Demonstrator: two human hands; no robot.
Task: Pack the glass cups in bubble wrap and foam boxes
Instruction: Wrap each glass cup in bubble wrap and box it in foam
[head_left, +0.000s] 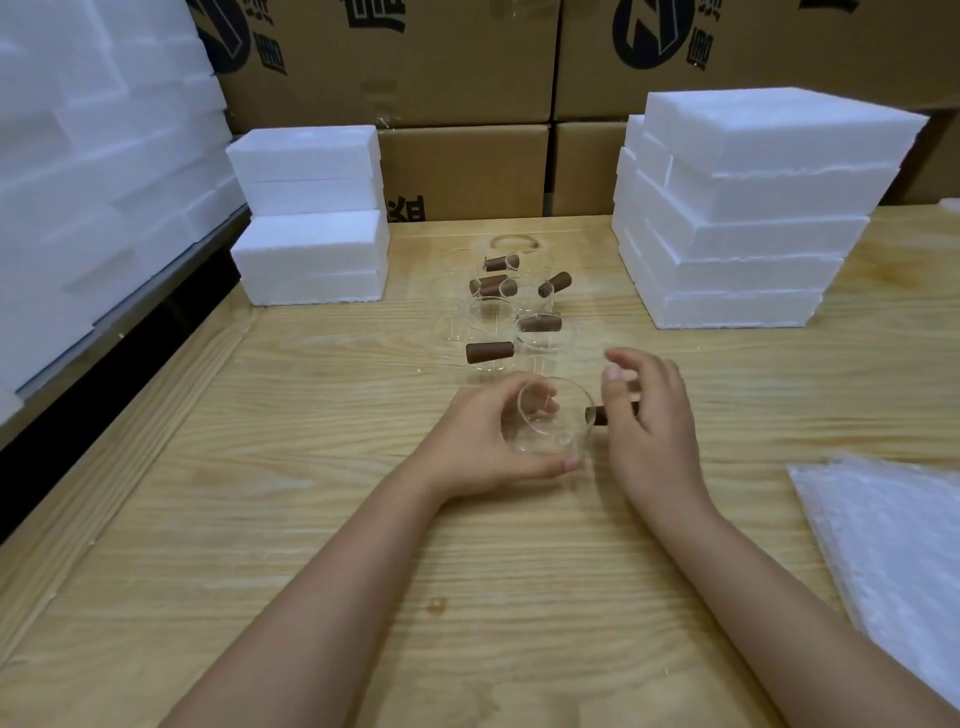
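Near the middle of the pale wooden table (311, 519), I see my left hand (483, 436) curled around a clear glass cup (561, 410) that stands upright on the wood. The thumb is along the near side and the fingers wrap the far rim. The cup's short brown cylindrical handle (597, 415) sticks out to the right and runs behind my right hand (649, 421). That hand's fingers are loosely spread above the handle, and I cannot tell whether it grips the handle or only hovers against it.

Beyond the hands stands a cluster of more clear glass cups with brown handles (493, 312), close together. Two white foam boxes (311, 249) are stacked at the table's far left. A taller pile of white foam boxes (743, 218) rises at the far right. A sheet of clear bubble wrap (893, 530) lies flat at the right edge, well apart from the cup. Brown cardboard cartons (457, 171) line the back.
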